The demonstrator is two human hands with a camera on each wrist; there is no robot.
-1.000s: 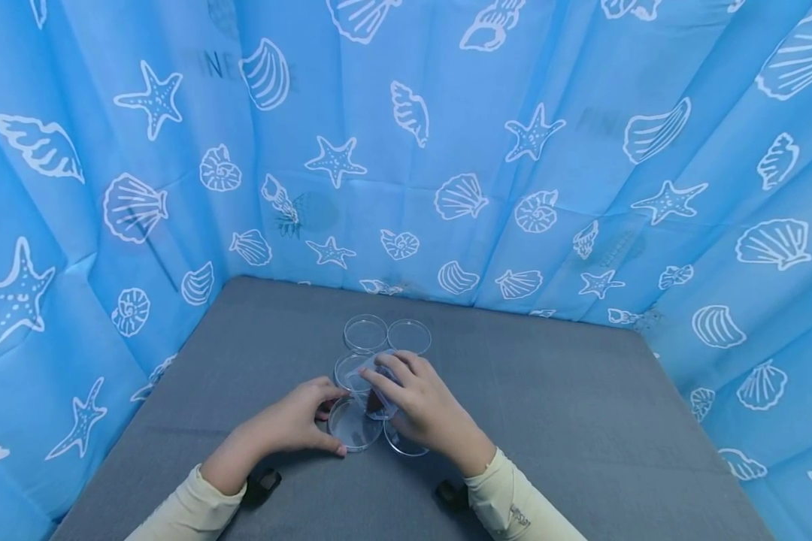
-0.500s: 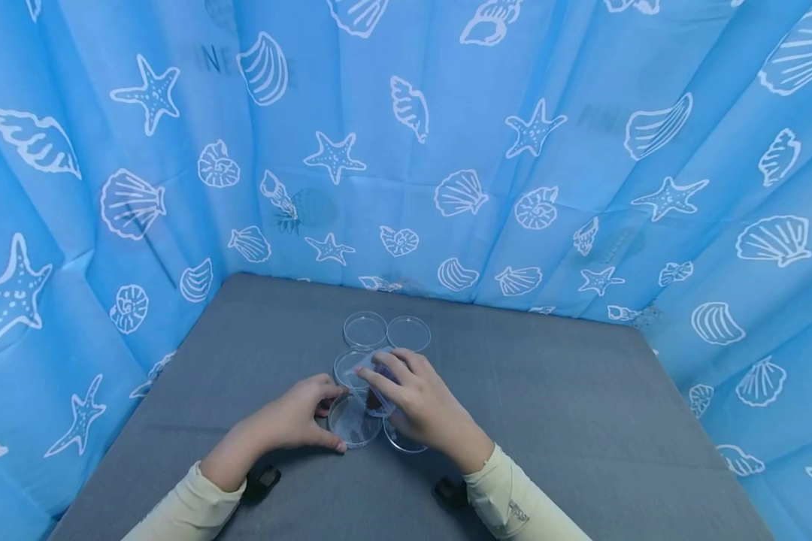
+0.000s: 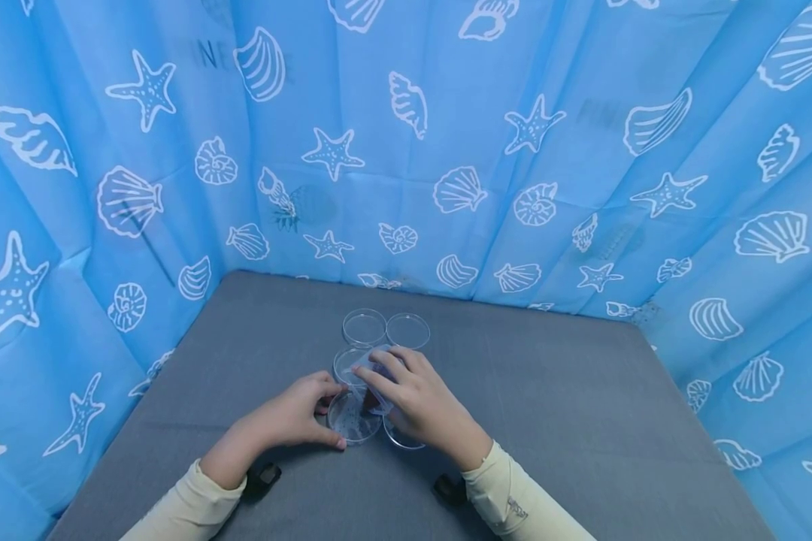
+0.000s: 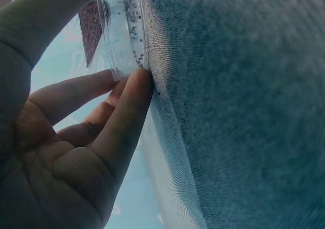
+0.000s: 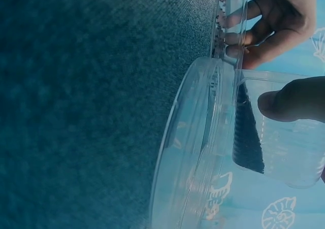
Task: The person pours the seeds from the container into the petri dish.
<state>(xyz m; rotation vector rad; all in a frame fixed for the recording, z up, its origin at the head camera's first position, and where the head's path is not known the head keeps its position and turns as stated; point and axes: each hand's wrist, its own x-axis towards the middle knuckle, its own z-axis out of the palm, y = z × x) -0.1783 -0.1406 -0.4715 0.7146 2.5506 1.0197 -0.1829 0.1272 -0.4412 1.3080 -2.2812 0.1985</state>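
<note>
My right hand (image 3: 422, 394) grips a clear plastic cup (image 5: 289, 158), tilted over the front left petri dish (image 3: 352, 430). Small dark grains (image 5: 246, 137) lie slanted inside the cup, towards its mouth. Scattered grains show on the dish floor in both wrist views. My left hand (image 3: 294, 417) holds this dish at its left side, thumb at the near rim and fingers at the far side. One fingertip (image 4: 139, 79) touches the dish wall in the left wrist view. Beside it, the front right petri dish (image 5: 188, 158) is partly hidden under my right hand in the head view.
Two petri dishes, one back left (image 3: 364, 328) and one back right (image 3: 408, 331), stand side by side farther off. Another clear dish (image 3: 345, 364) sits behind the front left one. Dark wrist straps (image 3: 264, 479) show below my wrists. A blue shell-print curtain (image 3: 406, 150) surrounds the grey table (image 3: 548, 398).
More grains now show in the front left dish. The cup stays tilted in my right hand, and both hands keep nearly the same place.
</note>
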